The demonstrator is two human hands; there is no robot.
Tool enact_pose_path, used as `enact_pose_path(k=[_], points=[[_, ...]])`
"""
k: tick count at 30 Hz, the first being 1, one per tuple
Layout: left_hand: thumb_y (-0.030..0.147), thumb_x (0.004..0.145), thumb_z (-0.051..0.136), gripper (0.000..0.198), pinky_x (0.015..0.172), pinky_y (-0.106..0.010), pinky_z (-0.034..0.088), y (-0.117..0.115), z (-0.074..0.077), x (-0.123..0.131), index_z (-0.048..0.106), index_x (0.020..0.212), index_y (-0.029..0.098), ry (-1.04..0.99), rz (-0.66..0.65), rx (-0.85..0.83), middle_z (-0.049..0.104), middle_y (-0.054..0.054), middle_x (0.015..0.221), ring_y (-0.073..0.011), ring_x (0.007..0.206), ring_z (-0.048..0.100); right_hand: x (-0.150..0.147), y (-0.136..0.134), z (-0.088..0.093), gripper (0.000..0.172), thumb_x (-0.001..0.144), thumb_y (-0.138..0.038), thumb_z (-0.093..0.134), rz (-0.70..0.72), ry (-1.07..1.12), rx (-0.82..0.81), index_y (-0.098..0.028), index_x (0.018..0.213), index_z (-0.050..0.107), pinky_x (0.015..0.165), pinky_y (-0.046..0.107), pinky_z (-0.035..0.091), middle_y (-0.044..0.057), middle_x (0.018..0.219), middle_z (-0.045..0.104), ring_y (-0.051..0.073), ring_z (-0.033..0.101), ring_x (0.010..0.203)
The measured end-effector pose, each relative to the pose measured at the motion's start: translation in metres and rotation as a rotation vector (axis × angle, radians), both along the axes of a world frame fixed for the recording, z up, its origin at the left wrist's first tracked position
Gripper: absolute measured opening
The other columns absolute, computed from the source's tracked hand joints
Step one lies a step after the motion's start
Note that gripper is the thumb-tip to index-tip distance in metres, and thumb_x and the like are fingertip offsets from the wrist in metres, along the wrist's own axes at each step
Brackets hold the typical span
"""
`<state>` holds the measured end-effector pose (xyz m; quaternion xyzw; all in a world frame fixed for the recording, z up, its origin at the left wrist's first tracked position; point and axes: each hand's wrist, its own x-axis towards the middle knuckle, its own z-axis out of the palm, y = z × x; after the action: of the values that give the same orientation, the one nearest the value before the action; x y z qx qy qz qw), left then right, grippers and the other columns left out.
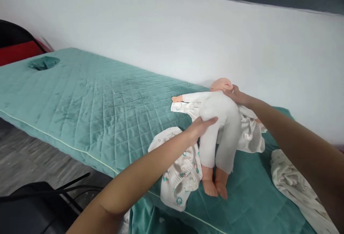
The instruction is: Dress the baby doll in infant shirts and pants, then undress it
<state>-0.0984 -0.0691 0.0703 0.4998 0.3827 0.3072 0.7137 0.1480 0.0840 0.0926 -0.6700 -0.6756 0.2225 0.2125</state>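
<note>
A green quilted bed (107,101) with a round hole (44,63) runs along a white wall (150,29); black cables (77,188) trail at the lower left. A printed cloth (185,176) lies across the bed's front edge, partly hidden by the left forearm (145,173), and a bunched pale cloth (287,176) sits at the right, partly behind the right forearm (290,130). A white garment (249,135) spreads under the doll (219,106), which lies between the 2 hands — head near the wall, 2 feet toward the front edge, 1 arm out to the left. The left hand (200,126) grips the doll's hip, thumb laid over the top, other fingers mostly hidden. The right hand (237,95) is curled around the neck and shoulder, just beside the head. Both arms reach forward from the bottom corners — the right hand farther out than the left.
</note>
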Motion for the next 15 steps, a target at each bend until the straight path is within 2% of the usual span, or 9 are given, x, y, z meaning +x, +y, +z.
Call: enact_pose_path(k=[3,6,10,12,15], points=[[0.069,0.073,0.059,0.079,0.085,-0.039,0.059,0.008,0.008,-0.005,0.056,0.136,0.022,-0.012,-0.005,-0.097,0.069,-0.014,0.126,-0.0315,0.114,0.065,-0.01,0.004,0.013,0.101,0.079,-0.076,0.059,-0.045,0.027,-0.117,-0.014,0.153,0.031,0.098,0.051,0.053,0.027,0.146,0.052,0.041,0.06,0.125],[0.067,0.074,0.06,0.076,0.084,-0.04,0.059,0.02,0.019,-0.027,0.059,0.134,0.02,-0.006,0.0,-0.087,0.07,-0.016,0.122,-0.0317,0.11,0.066,-0.033,0.008,0.031,0.108,0.078,-0.08,0.056,-0.105,0.023,-0.231,-0.014,0.157,0.023,0.094,0.052,0.055,0.028,0.152,0.046,0.041,0.06,0.124],[0.066,0.078,0.059,0.067,0.077,-0.043,0.06,0.039,0.032,-0.087,0.064,0.122,0.016,0.028,0.05,-0.002,0.073,-0.018,0.111,-0.0319,0.098,0.07,-0.085,0.016,0.047,0.113,0.078,-0.083,0.052,0.032,0.038,-0.286,-0.014,0.159,0.016,0.091,0.048,0.057,0.026,0.156,0.04,0.038,0.059,0.127],[0.066,0.081,0.056,0.061,0.073,-0.044,0.059,0.05,0.035,-0.124,0.067,0.114,0.015,0.099,0.093,0.048,0.075,-0.018,0.103,-0.0316,0.09,0.071,-0.119,0.026,0.046,0.115,0.078,-0.083,0.053,0.103,0.072,-0.283,-0.011,0.159,0.015,0.091,0.043,0.058,0.026,0.155,0.041,0.036,0.059,0.127],[0.066,0.082,0.056,0.057,0.069,-0.044,0.058,0.068,0.032,-0.178,0.07,0.102,0.015,0.254,0.2,0.14,0.076,-0.017,0.091,-0.0301,0.08,0.071,-0.175,0.051,0.037,0.111,0.08,-0.079,0.056,0.155,0.133,-0.226,-0.006,0.156,0.021,0.093,0.042,0.058,0.029,0.155,0.041,0.035,0.059,0.127]])
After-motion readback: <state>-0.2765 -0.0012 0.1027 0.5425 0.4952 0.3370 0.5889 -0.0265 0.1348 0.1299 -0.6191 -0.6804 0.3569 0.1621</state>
